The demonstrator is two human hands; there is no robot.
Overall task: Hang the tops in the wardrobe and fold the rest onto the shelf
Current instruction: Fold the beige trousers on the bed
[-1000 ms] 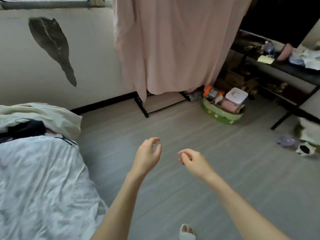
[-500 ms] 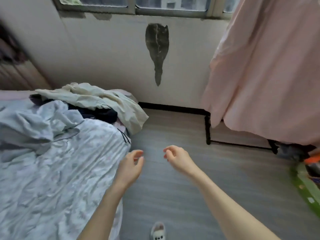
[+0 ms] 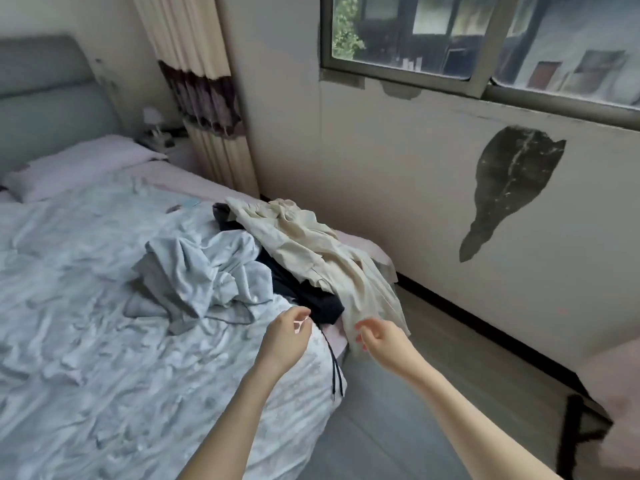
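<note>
Nearest the camera, both bare forearms reach toward the corner of the bed with its crumpled pale-blue patterned cover (image 3: 104, 341). The left hand (image 3: 285, 336) hovers over the cover with its fingers (image 3: 304, 311) loosely curled and apart, holding nothing; the right hand (image 3: 381, 337) hangs just beside the hem of the cream, rumpled cotton garment (image 3: 332, 261), fingers likewise slack and empty, though whether they brush the cloth cannot be told. Between the hands a dark drawstring cord (image 3: 334, 368) dangles off the bed edge from the navy-black garment (image 3: 311, 299) buried under the cream one. Left of these lies a crumpled light-grey garment (image 3: 204, 275). The likely trouble is the tangle: lifting the cream piece could drag the dark one by its cord off the edge onto the grey floor (image 3: 433, 393). Telling tops from the rest is also hard while everything lies bunched. The wardrobe is not clearly in view.
</note>
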